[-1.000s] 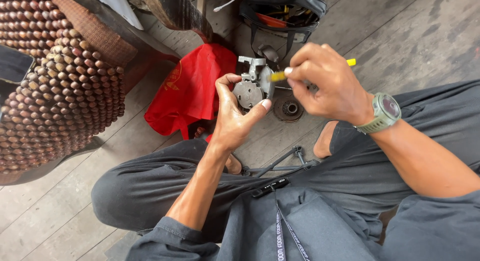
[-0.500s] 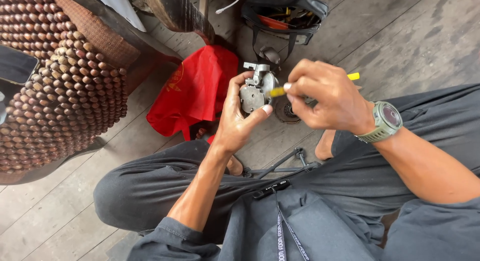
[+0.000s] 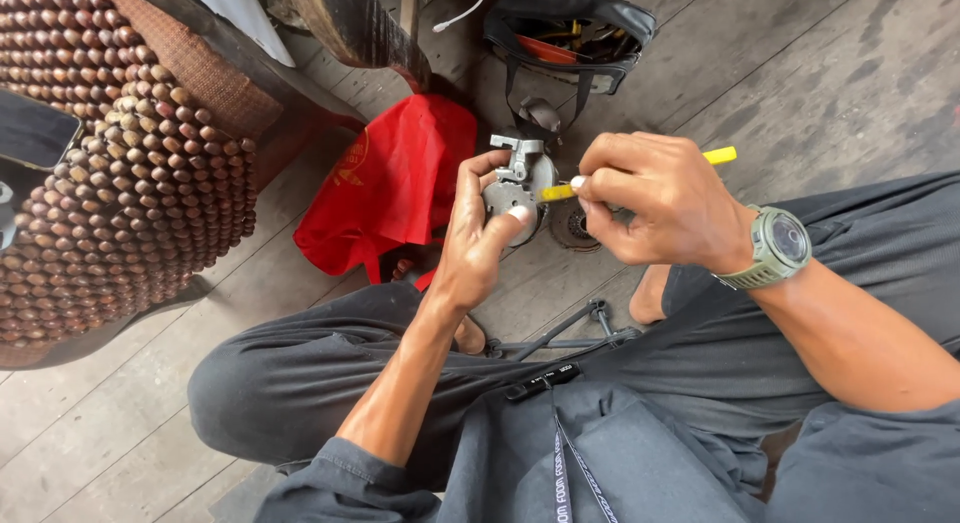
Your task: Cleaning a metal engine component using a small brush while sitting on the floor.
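a small grey metal engine part is being gripped in the left hand, thumb pressed on its round face and fingers wrapped behind, held up over the lap near the middle of the scene. a yellow-handled tool is being pinched between the fingers of the right hand, its tip being set against the right edge of the part, while the handle's far end is poking out past the knuckles. both hands are closed, each clamped on its own item and nearly touching. as a judgement, the work on the part is looking under way rather than finished: the tool is being applied at the part, and a dark round component is lying loose on the wooden floor just below the hands, not yet fitted. a red cloth bag with a faint yellow round emblem is lying crumpled to the left of the part. an open black tool bag, with orange and yellow items inside, is sitting at the far edge. a brown beaded seat cover is filling the left side.
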